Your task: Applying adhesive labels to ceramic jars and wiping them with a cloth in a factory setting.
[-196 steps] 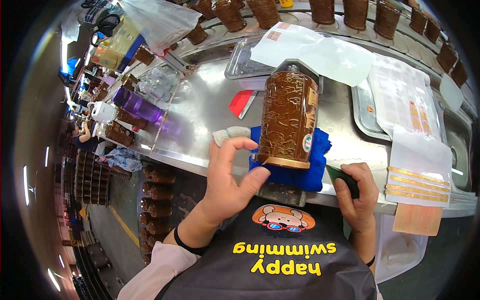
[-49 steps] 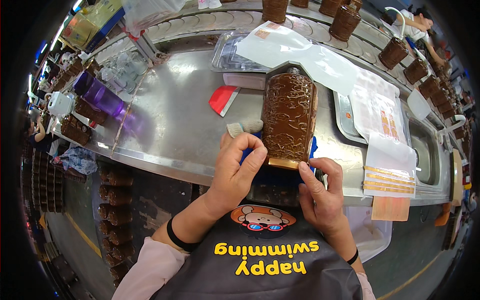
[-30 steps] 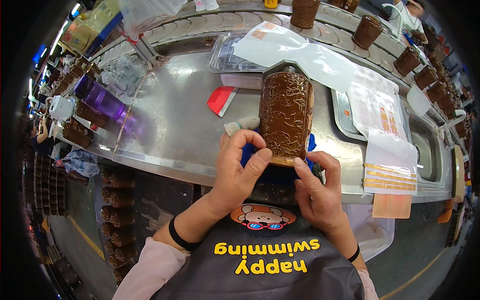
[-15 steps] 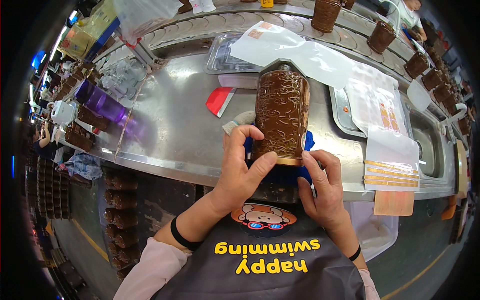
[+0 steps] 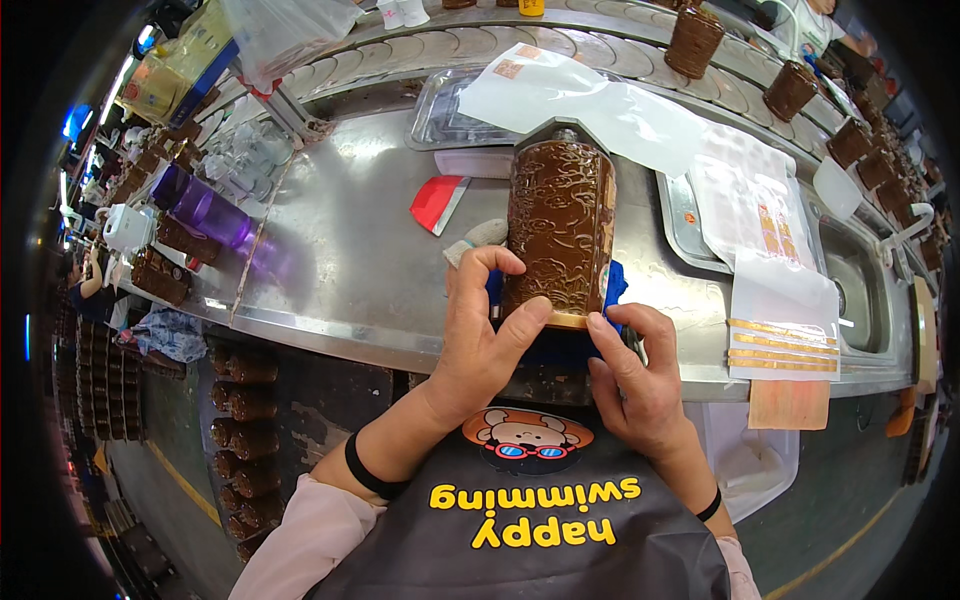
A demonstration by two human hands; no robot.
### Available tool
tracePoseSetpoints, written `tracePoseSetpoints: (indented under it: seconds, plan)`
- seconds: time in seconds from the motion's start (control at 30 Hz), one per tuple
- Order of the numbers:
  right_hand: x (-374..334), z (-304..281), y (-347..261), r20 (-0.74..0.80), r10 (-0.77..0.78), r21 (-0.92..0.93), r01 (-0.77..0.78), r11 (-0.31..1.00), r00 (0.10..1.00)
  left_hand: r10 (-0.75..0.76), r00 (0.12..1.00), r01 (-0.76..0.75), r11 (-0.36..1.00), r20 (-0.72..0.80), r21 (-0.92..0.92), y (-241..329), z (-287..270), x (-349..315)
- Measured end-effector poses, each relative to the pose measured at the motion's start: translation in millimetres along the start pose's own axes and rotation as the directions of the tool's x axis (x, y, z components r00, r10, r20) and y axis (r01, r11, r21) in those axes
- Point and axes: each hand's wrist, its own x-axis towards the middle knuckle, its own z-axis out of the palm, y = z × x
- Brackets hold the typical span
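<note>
left hand [image 5: 482, 335]: clasped on the lower left side of the brown jar, thumb on its front near the base, fingers curled round the left edge; black band on the wrist
right hand [image 5: 638, 372]: fingers pressed to the jar's lower right corner and the blue cloth under it; whether it actually grips, cannot tell
brown jar [image 5: 560, 233]: tall, embossed, dark brown with a lighter base rim; at the near edge of the worktop, base toward the person, held between both hands
blue cloth [image 5: 612, 283]: under and behind the jar base, shows at its right and left sides
worktop [image 5: 350, 260]: bare steel, curved by the lens
red scraper [image 5: 437, 201]: flat on the worktop, left of the jar, apart from it
grey rag [image 5: 478, 236]: just above the left hand's fingers, beside the jar
purple bottle [image 5: 205, 210]: lying far left on the worktop
striped sheets [image 5: 783, 330]: white with gold bands, right of the jar, hanging over the worktop edge
clear bag [image 5: 590, 100]: lies over a tray behind the jar
conveyor jars [image 5: 693, 42]: more brown jars along the belt at the back
</note>
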Motion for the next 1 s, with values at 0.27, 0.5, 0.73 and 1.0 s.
tracePoseSetpoints:
  seconds: [0.27,0.5,0.73,1.0]
  plan:
    - [6,1,-5,-0.016,0.004,-0.01,-0.004,1.0,1.0,-0.039,0.999,0.039,0.853,0.011,-0.521,-9,-4,-3]
    - [3,5,-5,-0.006,0.027,-0.023,-0.027,0.999,1.0,-0.011,0.999,0.002,0.962,-0.032,-0.273,-18,-4,-9]
    - [2,6,-8,-0.001,0.048,-0.033,-0.048,0.998,0.999,0.004,0.998,-0.02,0.961,-0.055,-0.277,-21,-4,-7]
    - [3,6,-10,0.0,0.023,-0.051,-0.022,0.998,1.0,-0.014,0.998,0.0,0.978,-0.068,-0.207,-16,-2,-6]
